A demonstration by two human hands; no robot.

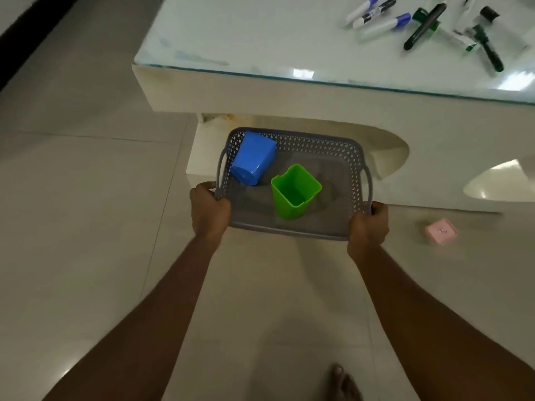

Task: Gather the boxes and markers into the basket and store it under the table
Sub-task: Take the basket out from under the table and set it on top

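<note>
The curled fingers [203, 186] of the left hand [210, 211] clench the near left corner of a grey perforated plastic basket [289, 228], wrapped over its rim just below the side handle. The right hand [368, 224] grips the near right corner the same way, knuckles up. Both bare forearms reach forward from the bottom of the view.

Inside the basket a blue plastic box [253, 159] lies tipped on its side against the far left corner, and a green plastic box [293, 191] stands near the middle with its open mouth up (slightly tilted). The basket sits in front of the base of a white glass-topped table [246, 36]; whether it touches the pale tiled floor [86, 198] I cannot tell.

A small pink box [440, 230] lies on the floor just right of the right hand. Several markers [422, 24], blue, black and green, lie scattered on the tabletop's far right. A bare foot [343, 383] shows at the bottom edge.
</note>
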